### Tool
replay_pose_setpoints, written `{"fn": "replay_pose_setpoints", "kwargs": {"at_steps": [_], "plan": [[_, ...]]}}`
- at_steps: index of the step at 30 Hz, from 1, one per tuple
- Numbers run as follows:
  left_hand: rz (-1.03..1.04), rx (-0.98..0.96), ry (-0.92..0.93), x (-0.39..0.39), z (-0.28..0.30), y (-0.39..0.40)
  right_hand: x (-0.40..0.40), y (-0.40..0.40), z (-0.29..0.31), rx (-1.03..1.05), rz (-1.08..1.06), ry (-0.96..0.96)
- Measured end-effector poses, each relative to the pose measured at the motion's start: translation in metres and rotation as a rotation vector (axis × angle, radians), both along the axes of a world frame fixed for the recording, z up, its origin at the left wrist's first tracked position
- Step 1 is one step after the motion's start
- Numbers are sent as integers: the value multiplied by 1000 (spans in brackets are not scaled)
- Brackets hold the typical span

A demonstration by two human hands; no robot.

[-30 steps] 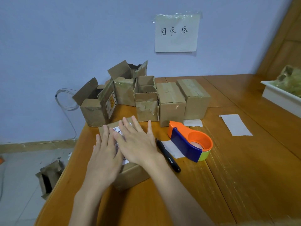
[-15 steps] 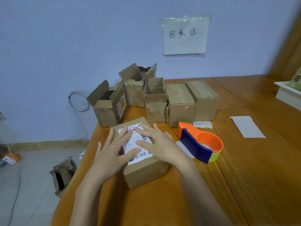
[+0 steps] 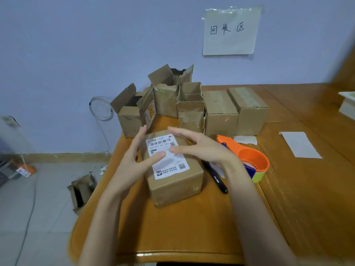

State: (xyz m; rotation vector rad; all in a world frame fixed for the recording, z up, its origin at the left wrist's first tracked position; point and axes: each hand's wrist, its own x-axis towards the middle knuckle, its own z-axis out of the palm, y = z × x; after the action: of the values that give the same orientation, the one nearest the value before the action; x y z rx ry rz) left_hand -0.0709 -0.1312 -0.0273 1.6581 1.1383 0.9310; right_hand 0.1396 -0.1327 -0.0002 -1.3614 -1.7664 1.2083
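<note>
A closed brown cardboard box lies near the left front of the wooden table, with a white shipping label stuck on its top. My left hand is at the box's left side, fingers straight, its thumb tip at the label's middle. My right hand hovers over the box's far right corner with fingers spread and nearly straight, its thumb tip by the label's right edge. Neither hand grips anything.
Several cardboard boxes, some open and torn, stand in a row behind. An orange and blue tape dispenser and a black pen lie right of the box. White paper slips, a white tray, a floor box.
Both hands lay flat over the label a second ago. They have since parted and lifted to the box's sides, uncovering the label. The view has shifted left.
</note>
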Motion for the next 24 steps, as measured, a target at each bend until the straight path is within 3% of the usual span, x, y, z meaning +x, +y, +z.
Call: {"fn": "replay_pose_setpoints", "kwargs": {"at_steps": [5,11,12,16,20,24], "plan": [[9,53,265,14,-5,-2,-23,4,-10,173,-105,-372],[-82,28,402,6,0,-1,-34,4,-17,170,-169,-562],[-76,15,349,5,0,-4,-35,4,-17,167,-181,-539],[138,-68,-93,7,-5,-14,-25,-7,-11,82,-273,-151],[99,-211,-77,10,-11,-19,-13,-19,-15,-91,-176,-177],[5,-249,-74,5,-15,-19,4,-27,-18,-192,-84,0]]}}
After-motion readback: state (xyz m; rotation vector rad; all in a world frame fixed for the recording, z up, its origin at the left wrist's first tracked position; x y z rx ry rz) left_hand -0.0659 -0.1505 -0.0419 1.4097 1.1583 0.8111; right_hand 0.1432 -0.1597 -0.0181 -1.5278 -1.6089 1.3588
